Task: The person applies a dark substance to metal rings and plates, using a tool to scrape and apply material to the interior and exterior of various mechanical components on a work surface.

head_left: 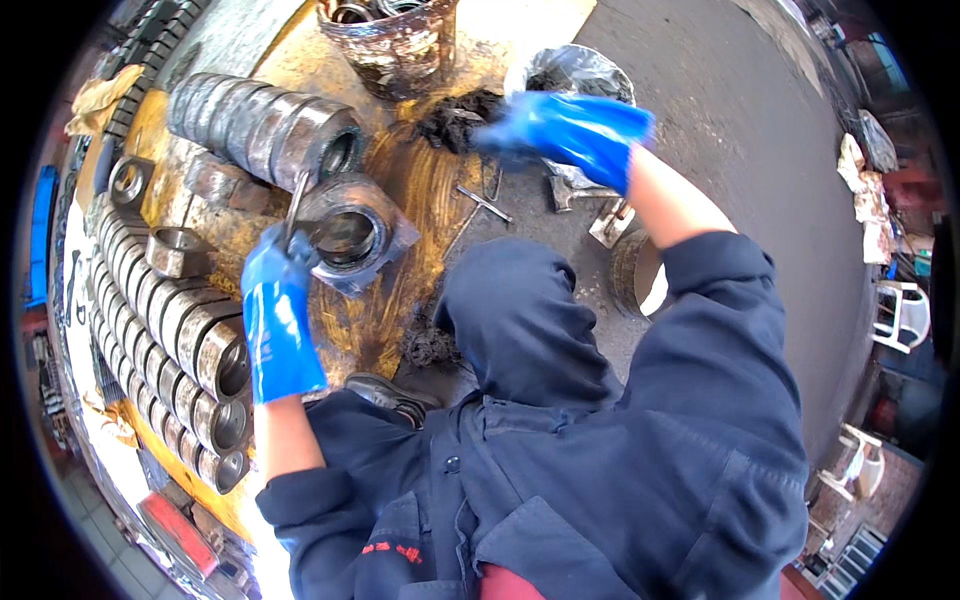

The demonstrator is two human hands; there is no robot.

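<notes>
Grimy metal ring (350,203) left of centre, dark clump (450,122) upper centre, slim rod (297,200) by the ring.
Right hand (560,130) blurs near the clump, grip impossible to tell; left hand (277,270) grasps the rod, which grease could make slip.

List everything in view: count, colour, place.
Work surface: 1, yellow and brown, left
Bucket: 1, brown, top
Lined container: 1, whitish, top centre
Metal rings: over twenty, grey, left, rowed and loose
T-shaped tool: 1, grey, centre
Clumps: 2, black, centre
Band: 1, brown, right of centre
Chairs: 2, white, right edge
Metal rod: 1, grey, upper left
Left hand: 1, blue-gloved, left, gripping the rod
Right hand: 1, blue-gloved, top centre, blurred
</notes>
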